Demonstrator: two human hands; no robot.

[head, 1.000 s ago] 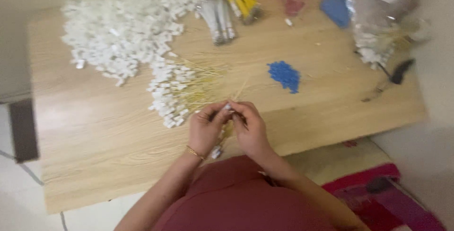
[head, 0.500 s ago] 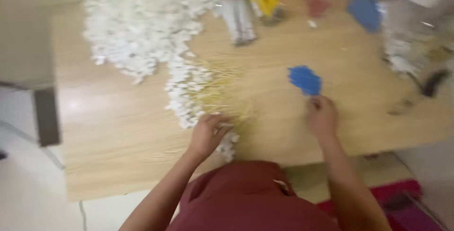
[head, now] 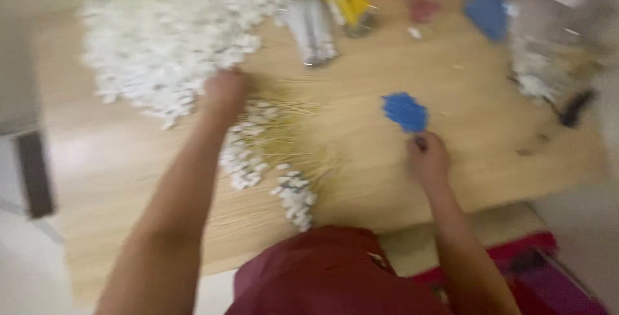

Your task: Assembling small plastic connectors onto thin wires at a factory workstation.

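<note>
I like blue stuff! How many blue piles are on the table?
2. One small blue pile lies just above the right hand; another blue patch sits near the table's far edge, blurred.

The table (head: 451,179) has a pale wood-grain top, smooth with a soft matt sheen. The big white heap (head: 167,44) looks like small matt pieces, plastic or foam; blur hides which. The thin sticks (head: 290,134) beside it look like pale yellow straw or wood, dry and dull. The small blue pile (head: 405,111) just beyond the right hand (head: 428,159) looks like matt plastic bits. The left hand (head: 225,89) rests at the edge of the white heap. At the far edge, the bundled packets (head: 313,28) look like glossy clear plastic wrap. The clear bag (head: 541,50) looks like thin, shiny film. The dark red garment (head: 335,276) is matt cloth.
</note>
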